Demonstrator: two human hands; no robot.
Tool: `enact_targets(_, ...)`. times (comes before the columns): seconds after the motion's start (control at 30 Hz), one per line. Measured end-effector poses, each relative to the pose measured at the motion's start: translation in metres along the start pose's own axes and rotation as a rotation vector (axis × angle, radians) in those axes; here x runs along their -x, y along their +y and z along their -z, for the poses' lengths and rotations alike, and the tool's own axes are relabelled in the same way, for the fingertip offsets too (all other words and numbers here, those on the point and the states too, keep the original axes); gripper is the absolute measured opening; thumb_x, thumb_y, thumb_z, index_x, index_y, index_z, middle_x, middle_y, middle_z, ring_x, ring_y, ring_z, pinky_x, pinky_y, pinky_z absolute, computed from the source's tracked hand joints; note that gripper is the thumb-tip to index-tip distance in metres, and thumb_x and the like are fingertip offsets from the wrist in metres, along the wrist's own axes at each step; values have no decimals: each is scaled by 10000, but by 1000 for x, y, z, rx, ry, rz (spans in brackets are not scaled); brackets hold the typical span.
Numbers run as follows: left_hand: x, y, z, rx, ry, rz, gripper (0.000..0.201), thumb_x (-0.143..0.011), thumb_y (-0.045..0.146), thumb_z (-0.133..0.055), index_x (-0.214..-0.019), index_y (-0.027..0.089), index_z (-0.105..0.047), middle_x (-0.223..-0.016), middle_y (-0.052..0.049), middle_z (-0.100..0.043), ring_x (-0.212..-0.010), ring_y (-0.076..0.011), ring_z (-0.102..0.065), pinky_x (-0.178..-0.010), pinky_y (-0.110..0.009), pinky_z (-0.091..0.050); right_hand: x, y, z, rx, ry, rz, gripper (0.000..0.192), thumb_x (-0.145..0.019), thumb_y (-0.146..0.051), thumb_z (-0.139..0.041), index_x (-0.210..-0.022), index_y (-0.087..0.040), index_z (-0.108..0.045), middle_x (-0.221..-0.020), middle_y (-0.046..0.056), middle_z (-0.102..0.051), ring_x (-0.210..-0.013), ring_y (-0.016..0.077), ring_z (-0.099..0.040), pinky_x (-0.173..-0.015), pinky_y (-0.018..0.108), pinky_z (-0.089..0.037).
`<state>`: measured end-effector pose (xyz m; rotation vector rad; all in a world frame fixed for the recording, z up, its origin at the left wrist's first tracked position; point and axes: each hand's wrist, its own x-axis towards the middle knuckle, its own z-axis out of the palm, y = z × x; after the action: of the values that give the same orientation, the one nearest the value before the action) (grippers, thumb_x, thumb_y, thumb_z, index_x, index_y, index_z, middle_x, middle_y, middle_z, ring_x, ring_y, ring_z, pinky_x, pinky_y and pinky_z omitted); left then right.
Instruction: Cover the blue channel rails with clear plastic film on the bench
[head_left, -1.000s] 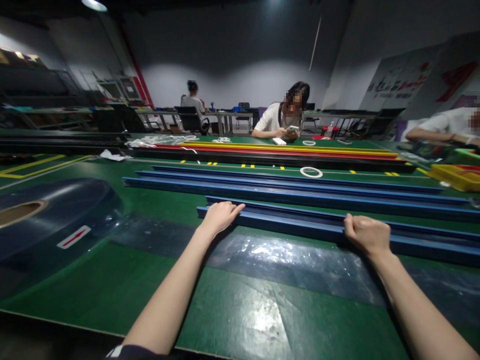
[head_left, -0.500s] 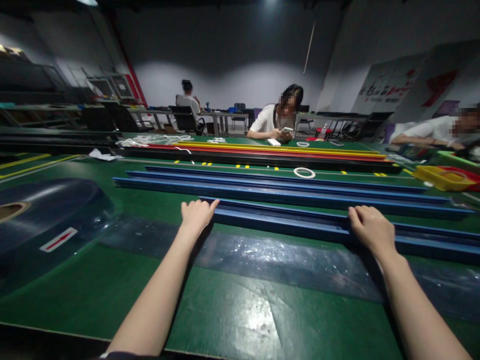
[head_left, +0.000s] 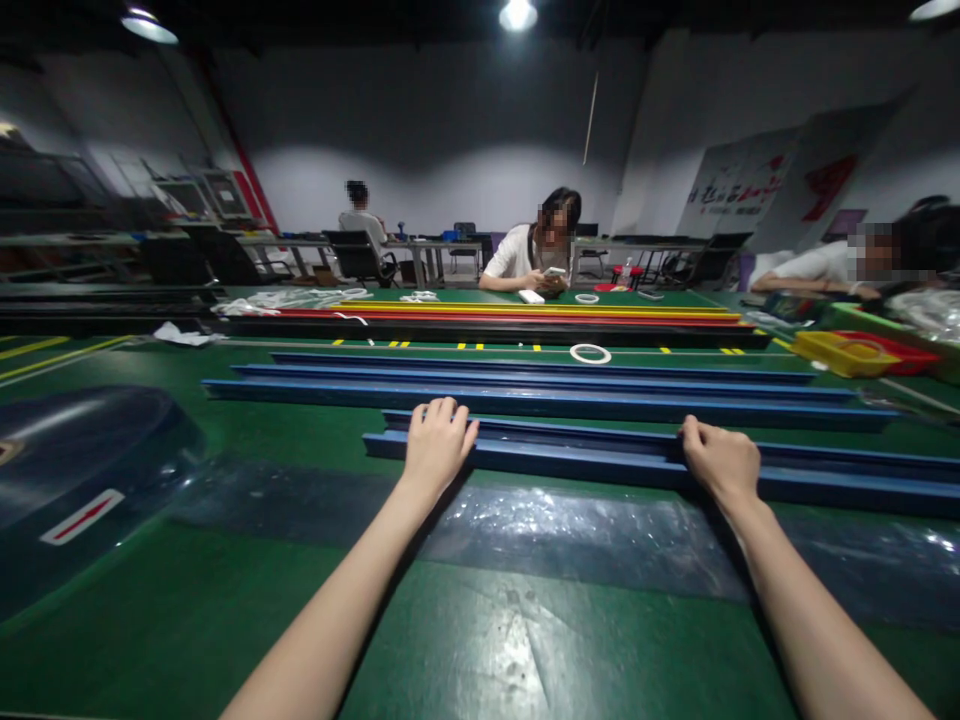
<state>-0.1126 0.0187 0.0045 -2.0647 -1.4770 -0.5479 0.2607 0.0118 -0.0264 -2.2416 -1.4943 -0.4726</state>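
A long blue channel (head_left: 585, 455) lies across the green table (head_left: 225, 600), nearest me. My left hand (head_left: 436, 445) rests over it close to its left end, fingers curled over the top edge. My right hand (head_left: 718, 462) grips the same channel farther right, fingers hooked over its rim. Clear plastic film (head_left: 570, 525) is spread flat on the table just in front of the channel, under both wrists.
Two more blue channels (head_left: 525, 385) lie behind, then black, red and yellow strips (head_left: 525, 318). A white tape ring (head_left: 589, 353) lies between them. A large film roll (head_left: 75, 470) sits at left, yellow and red trays (head_left: 862, 352) at right. Three people sit at the tables beyond.
My left hand slid right along the channel and now lies over its top instead of at its end. My right hand stays gripped on it. The view tilted up slightly.
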Motion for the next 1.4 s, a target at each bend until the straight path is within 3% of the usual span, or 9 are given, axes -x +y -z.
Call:
enact_targets(0.13, 5, 27, -6, 106, -31, -166, 350, -890, 391, -380, -1073, 164, -574, -1081, -108, -594, -1035, -234, -506, -842, -361, -369, 5, -15, 4, 32, 13, 49, 473, -864, -355, -308, -745, -166, -724, -645, 115, -672, -587, 203, -585, -534, 276, -285)
enact_targets(0.3, 12, 41, -18, 130, -88, -281, 519, -873, 492, -373, -1282, 178, -431, -1275, -102, -504, -1198, -248, -412, -937, -369, -325, 16, -46, 7, -6, 35, 176, 506, -881, -346, -289, -670, -140, -701, -643, 122, -667, -545, 169, -568, -514, 261, -269)
enact_targets(0.43, 7, 54, -19, 153, -115, -343, 578, -878, 526, -320, -1343, 184, -344, -1338, -85, -448, -1239, -238, -368, -968, -361, -298, 29, -72, 11, -71, 61, 298, 514, -893, -342, -281, -629, -136, -670, -630, 111, -656, -567, 157, -568, -535, 259, -285)
enact_targets(0.57, -5, 77, -19, 193, -112, -367, 617, -870, 564, -286, -1320, 151, -372, -1291, -111, -484, -1213, -250, -389, -968, -369, -285, 42, -95, 16, -153, 28, 453, 455, -897, -332, -297, -665, -148, -642, -678, 91, -663, -662, 156, -579, -619, 254, -327)
enact_targets(0.73, -15, 88, -21, 235, -164, -369, 707, -810, 661, -274, -1236, 129, -462, -1046, -129, -596, -961, -246, -532, -847, -363, -348, 46, -108, 23, -176, -57, 537, 412, -902, -333, -282, -735, -166, -620, -741, 76, -664, -725, 159, -575, -639, 255, -327)
enact_targets(0.83, -18, 82, -23, 244, -181, -374, 721, -787, 689, -270, -1171, 129, -511, -999, -128, -598, -917, -243, -534, -802, -350, -357, 44, -106, 24, -162, -104, 580, 414, -909, -339, -258, -819, -171, -626, -800, 77, -665, -775, 168, -573, -680, 262, -338)
enact_targets(1.03, -21, 53, -30, 187, -185, -353, 685, -802, 666, -293, -1189, 145, -509, -1038, -122, -595, -942, -236, -529, -825, -333, -346, 35, -88, 16, -130, -95, 759, 448, -920, -363, -225, -1162, -146, -533, -1100, 100, -609, -975, 193, -523, -830, 290, -333)
enact_targets(1.4, -16, -31, -50, 158, -243, -328, 601, -835, 597, -342, -1267, 195, -458, -1170, -102, -564, -1068, -221, -504, -897, -319, -341, -3, -7, 1, -71, -47, 358, 427, -909, -356, -245, -879, -173, -629, -859, 63, -649, -823, 165, -551, -692, 259, -352)
